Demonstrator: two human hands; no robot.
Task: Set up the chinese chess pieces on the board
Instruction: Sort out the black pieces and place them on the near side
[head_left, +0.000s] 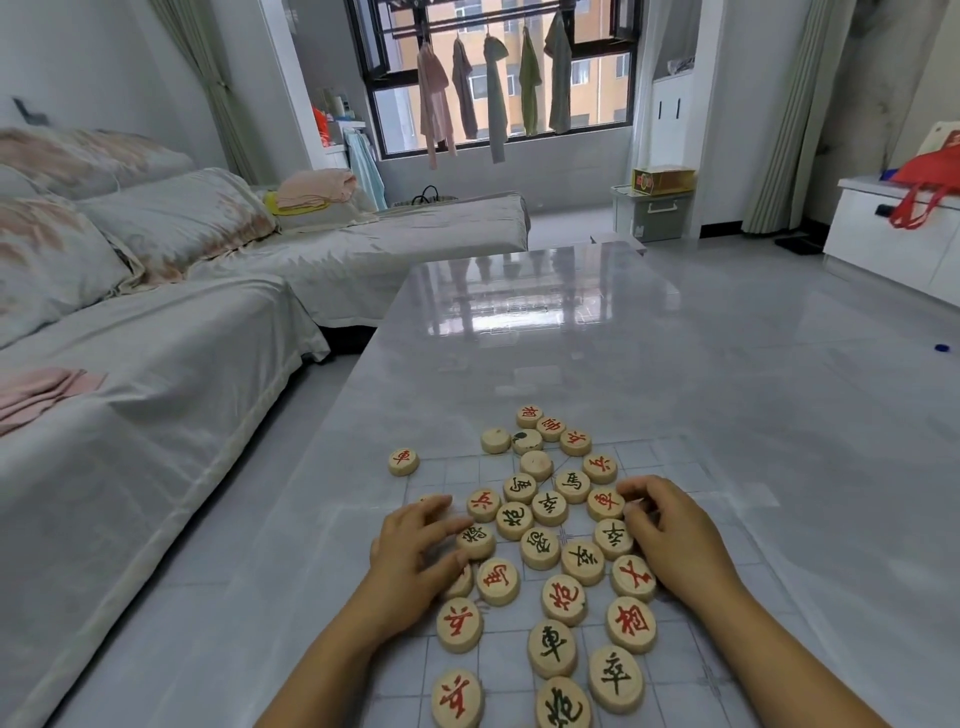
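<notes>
The chess pieces are heaped unsorted on the board, a faint grid on the counter, and lie between the two hands. The left hand is laid flat with fingers loosely spread over pieces at the heap's left edge. The right hand is curled, its fingertips touching a red-marked piece just to its left; whether that piece is pinched cannot be told. One red piece lies apart, nearer the left hand.
</notes>
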